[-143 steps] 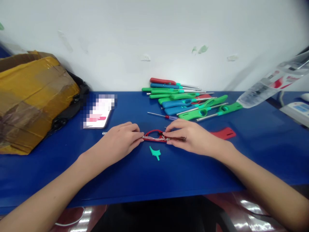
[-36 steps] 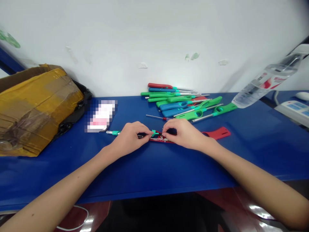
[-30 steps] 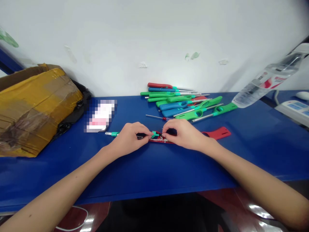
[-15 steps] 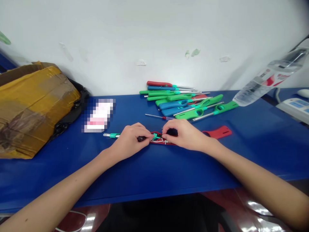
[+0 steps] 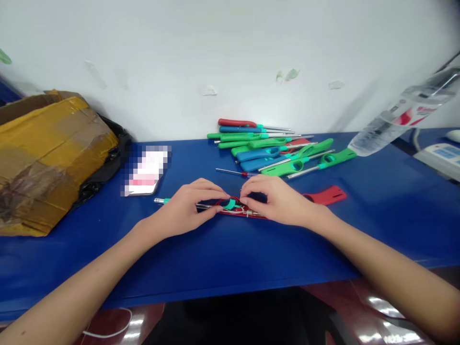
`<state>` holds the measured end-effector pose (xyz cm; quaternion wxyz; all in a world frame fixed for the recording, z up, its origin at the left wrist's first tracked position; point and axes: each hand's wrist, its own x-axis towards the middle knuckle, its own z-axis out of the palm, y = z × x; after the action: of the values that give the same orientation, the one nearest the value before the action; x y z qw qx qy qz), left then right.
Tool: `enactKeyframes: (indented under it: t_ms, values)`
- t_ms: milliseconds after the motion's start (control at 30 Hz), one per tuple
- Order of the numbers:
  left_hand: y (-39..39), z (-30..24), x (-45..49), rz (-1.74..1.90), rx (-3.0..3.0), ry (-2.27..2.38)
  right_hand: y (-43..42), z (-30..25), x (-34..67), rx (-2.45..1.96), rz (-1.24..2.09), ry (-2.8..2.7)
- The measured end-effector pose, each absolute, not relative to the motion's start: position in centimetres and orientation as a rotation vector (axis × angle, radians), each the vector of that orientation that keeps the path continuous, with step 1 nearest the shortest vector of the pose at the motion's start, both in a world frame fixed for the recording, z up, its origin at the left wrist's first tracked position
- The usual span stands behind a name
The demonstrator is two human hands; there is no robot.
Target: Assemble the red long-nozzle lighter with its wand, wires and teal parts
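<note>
An opened stick lighter (image 5: 235, 212) lies across the blue table, its red half-casing baring a green trigger (image 5: 229, 205) and a pale wire. My left hand (image 5: 189, 203) grips it from the left, with thumb and forefinger on either side of the casing. A metal tip with a green collar pokes out left of that hand. My right hand (image 5: 276, 199) pinches with thumb and forefinger at a small inner part beside the trigger, mostly hidden by the fingertips. The loose red cover (image 5: 328, 195) lies just right of it, partly behind my wrist.
Behind the hands lie a screwdriver (image 5: 232, 172) and a pile of green, blue and red stick lighters (image 5: 266, 153). A phone (image 5: 147, 172) and a taped cardboard box (image 5: 53, 163) are at left. A water bottle (image 5: 398, 117) and a white device (image 5: 440, 158) stand at right.
My left hand has shifted slightly left and its thumb and forefinger have spread, showing more of the trigger and casing. My right hand stays pinched in nearly the same place.
</note>
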<state>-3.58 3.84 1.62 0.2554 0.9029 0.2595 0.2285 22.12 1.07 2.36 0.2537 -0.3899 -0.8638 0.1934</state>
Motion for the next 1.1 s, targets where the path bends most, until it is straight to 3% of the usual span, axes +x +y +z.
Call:
enactKeyframes:
  t_ms: [233,567,1100]
  values:
    - [3.9,1.8,-4.5,0.396,2.496,0.818,0.5,2.0,22.0,-0.977,0.444,-2.458]
    - [3.5,1.5,-4.1,0.573,2.633,0.813,0.2,1.5,21.8,-0.905,0.322,-2.562]
    - [3.2,1.2,-3.4,0.471,2.383,0.962,0.1,1.0,21.7,-0.904,0.31,-2.518]
